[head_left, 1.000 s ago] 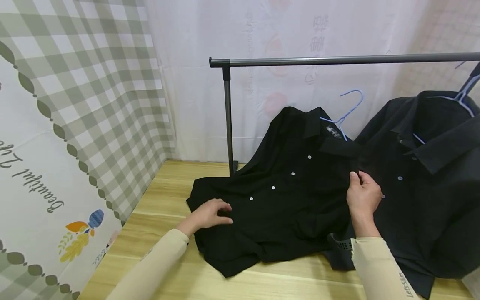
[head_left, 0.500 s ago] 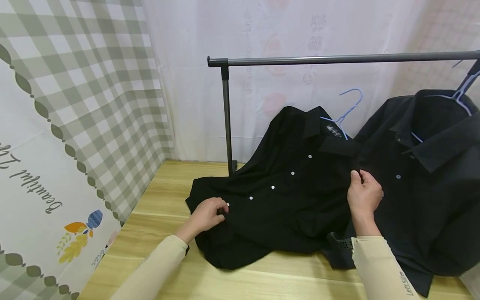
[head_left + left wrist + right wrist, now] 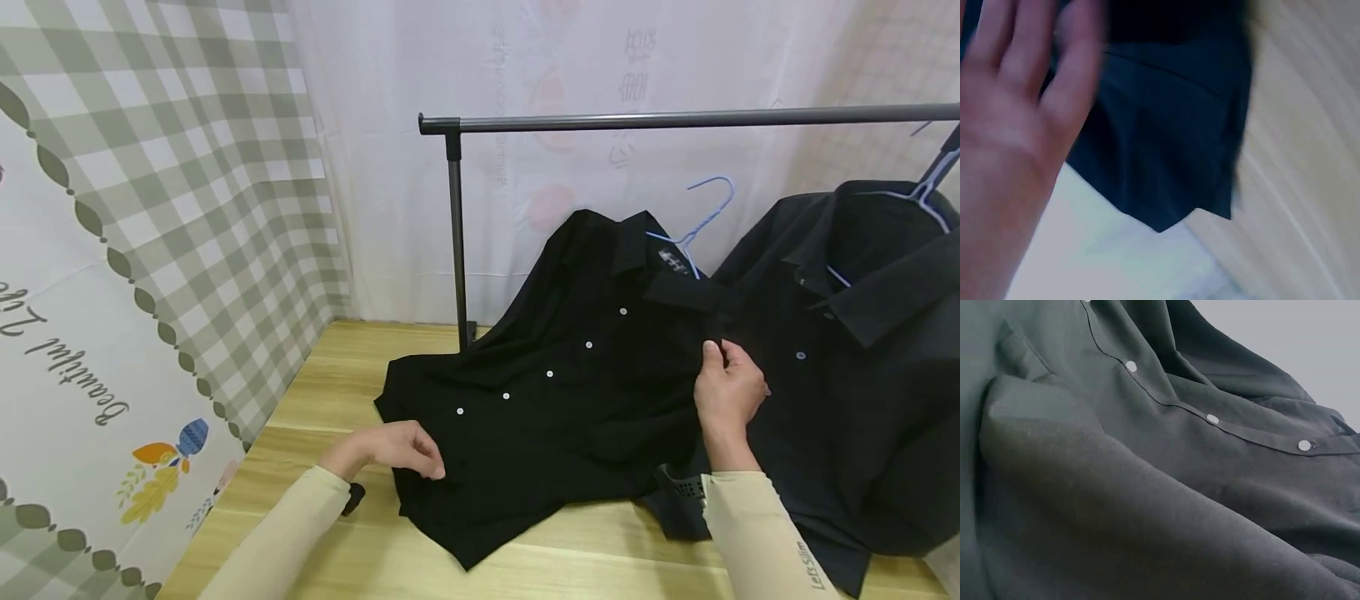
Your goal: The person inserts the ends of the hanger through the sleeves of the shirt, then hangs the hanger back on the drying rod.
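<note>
A black short-sleeved shirt [image 3: 540, 433] with white buttons down its front lies spread and slanted over the wooden table. Its upper part rises toward the rack, and a blue hanger [image 3: 693, 229] sits in the collar. My right hand [image 3: 729, 385] pinches the shirt's fabric below the collar on the right; the right wrist view shows only cloth and white buttons [image 3: 1212, 419]. Over the shirt's lower left part is my left hand [image 3: 393, 448], fingers bent downward near the hem. In the blurred left wrist view its fingers [image 3: 1072, 69] look fairly straight beside the dark cloth.
A dark metal rack bar [image 3: 637, 123] runs across the back on an upright post [image 3: 456, 242]. Another dark shirt [image 3: 862, 417] on a blue hanger hangs at the right. A checked curtain [image 3: 225, 167] borders the table [image 3: 315, 392] on the left.
My left hand has moved down and slightly left from the button row toward the hem. The shirt's rounded lower edge now lies as a pointed corner. The right hand has stayed in place.
</note>
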The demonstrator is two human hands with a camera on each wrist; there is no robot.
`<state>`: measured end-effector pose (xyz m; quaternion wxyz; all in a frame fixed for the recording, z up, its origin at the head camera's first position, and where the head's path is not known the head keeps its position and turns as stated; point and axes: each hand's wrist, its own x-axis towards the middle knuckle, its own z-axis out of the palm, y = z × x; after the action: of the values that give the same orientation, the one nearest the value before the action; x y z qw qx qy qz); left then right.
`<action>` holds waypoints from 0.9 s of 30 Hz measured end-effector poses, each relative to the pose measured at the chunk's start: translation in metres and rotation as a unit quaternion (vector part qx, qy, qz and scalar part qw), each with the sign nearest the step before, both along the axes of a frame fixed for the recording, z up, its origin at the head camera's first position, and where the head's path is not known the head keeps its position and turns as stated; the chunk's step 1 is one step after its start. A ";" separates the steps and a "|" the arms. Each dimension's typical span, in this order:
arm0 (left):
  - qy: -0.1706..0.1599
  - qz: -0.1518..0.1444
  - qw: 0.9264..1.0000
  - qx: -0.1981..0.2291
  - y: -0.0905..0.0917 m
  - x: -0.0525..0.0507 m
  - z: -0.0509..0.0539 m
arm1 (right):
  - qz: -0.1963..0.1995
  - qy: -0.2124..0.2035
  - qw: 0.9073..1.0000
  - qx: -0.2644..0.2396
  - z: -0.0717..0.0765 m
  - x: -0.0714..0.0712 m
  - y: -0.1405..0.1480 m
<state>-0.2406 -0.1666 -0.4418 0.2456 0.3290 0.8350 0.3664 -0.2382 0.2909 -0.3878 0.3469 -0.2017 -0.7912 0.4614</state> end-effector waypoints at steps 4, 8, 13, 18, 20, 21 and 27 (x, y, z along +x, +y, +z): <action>0.074 0.058 0.994 -0.057 0.009 0.001 -0.012 | 0.002 0.000 1.000 0.002 0.000 0.001 -0.001; 0.124 0.059 0.978 -0.159 0.016 0.003 -0.022 | -0.004 -0.015 1.000 0.004 0.000 0.001 -0.001; 0.163 0.073 0.963 -0.200 0.022 0.005 -0.028 | -0.006 -0.010 1.000 0.013 0.000 0.000 0.000; 0.153 0.067 0.965 -0.200 0.023 0.006 -0.032 | -0.005 -0.005 1.000 0.010 0.000 0.001 0.001; 0.158 0.051 0.970 -0.180 0.022 0.005 -0.034 | -0.004 -0.003 1.000 0.011 0.000 0.001 0.001; 0.164 0.040 0.973 -0.160 0.021 0.005 -0.035 | -0.003 -0.003 1.000 0.011 0.000 0.001 0.001; 0.061 0.018 0.996 -0.060 0.020 0.000 -0.031 | -0.009 -0.003 1.000 0.024 0.001 0.001 0.000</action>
<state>-0.2406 -0.1461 -0.4725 0.2069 0.3200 0.8748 0.2991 -0.2368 0.2910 -0.3872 0.3537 -0.2022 -0.8010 0.4387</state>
